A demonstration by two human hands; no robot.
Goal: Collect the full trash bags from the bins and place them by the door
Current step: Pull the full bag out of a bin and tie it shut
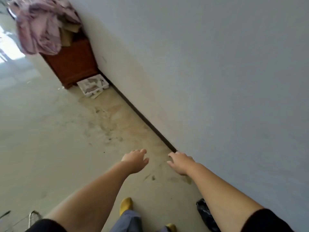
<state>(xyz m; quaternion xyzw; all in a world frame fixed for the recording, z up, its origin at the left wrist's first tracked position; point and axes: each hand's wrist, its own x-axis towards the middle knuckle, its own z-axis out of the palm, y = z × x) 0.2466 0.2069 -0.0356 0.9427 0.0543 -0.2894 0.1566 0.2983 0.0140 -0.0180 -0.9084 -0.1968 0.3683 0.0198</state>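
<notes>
A: Hands? Both out front over the floor, nothing in either. Left hand has its fingers loosely spread and curled a little; right hand the same, fingertips close to the dark skirting at the foot of the wall.

B: Why held so?

A: For balance while walking, I'd judge; one foot in a yellow sock is stepping ahead.

B: And the bag?

A: Black trash bag on the floor against the wall, low right, partly under the right forearm. No door in view, so I can't say it is placed.

B: Ahead?

A: Brown wooden cabinet set against the wall, pink cloth heaped on top, a white moulded packing tray, probably foam, beside its base.
</notes>
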